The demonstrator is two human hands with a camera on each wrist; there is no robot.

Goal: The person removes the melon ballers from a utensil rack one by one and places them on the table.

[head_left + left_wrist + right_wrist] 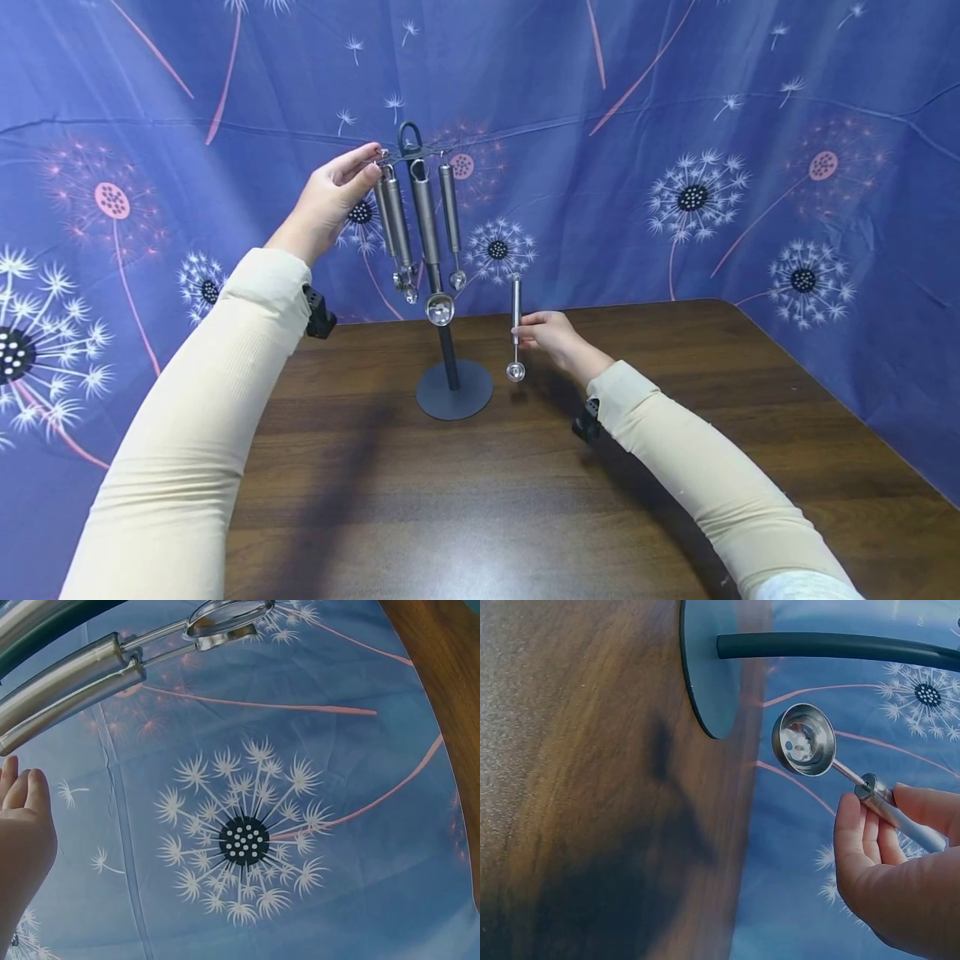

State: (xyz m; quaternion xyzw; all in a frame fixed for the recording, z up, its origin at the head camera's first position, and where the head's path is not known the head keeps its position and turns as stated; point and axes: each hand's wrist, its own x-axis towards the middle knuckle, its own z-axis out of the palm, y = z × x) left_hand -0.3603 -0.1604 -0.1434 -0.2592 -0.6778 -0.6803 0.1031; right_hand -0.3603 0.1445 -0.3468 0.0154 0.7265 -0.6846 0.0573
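A dark metal utensil stand [447,350] with a round base rises from the wooden table, its top ring of hooks carrying several steel utensils. My left hand [330,198] pinches the left edge of that ring, close to the handle tops; the fingertips' contact is partly hidden. To the right of the stand, my right hand [553,336] holds a round-bowled steel scoop [516,308] low on its handle, between thumb and fingers. The scoop hangs upright, bowl down, above the table. In the right wrist view its bowl [804,740] faces the camera.
A larger scoop [427,225] hangs at the front of the stand, a small one [450,208] on its right, others on its left. Behind the wooden table [450,500] hangs a blue dandelion-print cloth [600,208].
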